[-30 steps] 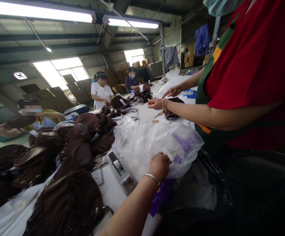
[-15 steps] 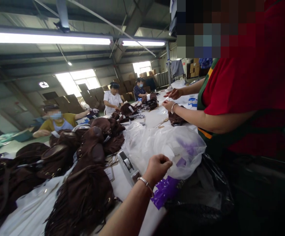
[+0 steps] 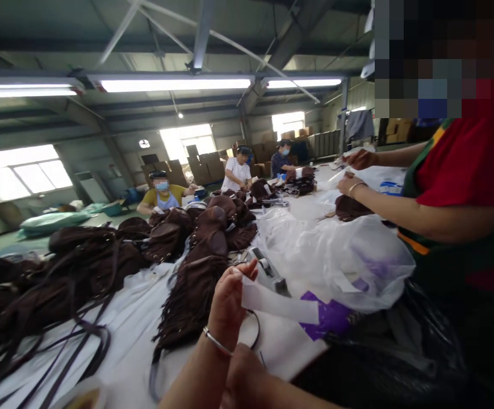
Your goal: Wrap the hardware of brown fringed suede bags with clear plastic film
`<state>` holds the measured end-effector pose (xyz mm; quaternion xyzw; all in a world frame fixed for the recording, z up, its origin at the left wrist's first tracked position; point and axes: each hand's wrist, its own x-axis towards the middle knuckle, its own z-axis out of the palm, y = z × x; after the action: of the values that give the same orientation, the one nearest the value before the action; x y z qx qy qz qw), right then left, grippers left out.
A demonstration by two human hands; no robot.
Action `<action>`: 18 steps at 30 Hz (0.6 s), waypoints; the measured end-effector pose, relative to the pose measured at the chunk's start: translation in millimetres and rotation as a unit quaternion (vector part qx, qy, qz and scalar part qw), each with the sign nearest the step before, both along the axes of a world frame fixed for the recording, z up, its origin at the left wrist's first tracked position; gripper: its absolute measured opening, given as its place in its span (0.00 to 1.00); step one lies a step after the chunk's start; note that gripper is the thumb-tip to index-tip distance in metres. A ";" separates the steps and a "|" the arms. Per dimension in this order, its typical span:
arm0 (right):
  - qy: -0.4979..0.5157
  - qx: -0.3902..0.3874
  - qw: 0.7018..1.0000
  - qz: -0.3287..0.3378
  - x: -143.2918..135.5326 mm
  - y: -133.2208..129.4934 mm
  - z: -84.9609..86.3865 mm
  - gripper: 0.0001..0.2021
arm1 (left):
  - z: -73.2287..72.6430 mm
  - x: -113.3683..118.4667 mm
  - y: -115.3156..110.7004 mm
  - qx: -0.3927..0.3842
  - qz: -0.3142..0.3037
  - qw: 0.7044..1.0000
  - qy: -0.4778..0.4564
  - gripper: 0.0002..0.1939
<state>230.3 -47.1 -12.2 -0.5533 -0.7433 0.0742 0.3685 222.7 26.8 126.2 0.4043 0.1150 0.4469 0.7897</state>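
Long white worktable (image 3: 145,318), tape dispenser (image 3: 268,271) as landmark. Left hand (image 3: 229,301) pinching white strip (image 3: 279,304) just before dispenser; right hand (image 3: 242,380) apparently closed, grip unclear. Risk: strip, probably adhesive, snagging fringed brown bag (image 3: 196,289) beside dispenser.

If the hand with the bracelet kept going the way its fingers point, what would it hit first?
Probably the tape dispenser just beyond the left hand, which pinches a white strip; depth is hard to judge.
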 end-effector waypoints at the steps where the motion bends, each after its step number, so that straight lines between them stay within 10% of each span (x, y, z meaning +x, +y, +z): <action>1: -0.012 -0.005 1.000 0.017 -7.3 0.3 -4.7 0.09 | 1.0 -14.0 2.4 -0.012 0.019 1.000 -0.004 0.05; 10: -0.044 -0.037 0.997 0.046 -18.6 -4.6 -6.9 0.04 | -28.7 -127.3 16.9 -0.034 0.193 0.976 0.095 0.22; 18: 0.030 0.009 0.996 0.087 -19.5 -22.7 21.8 0.10 | -48.8 -176.7 22.8 0.013 0.287 0.939 0.188 0.25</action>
<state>210.8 -69.8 9.5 -0.4805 -0.7780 0.1164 0.3877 46.0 49.6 77.4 0.4407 0.3667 0.5722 0.5864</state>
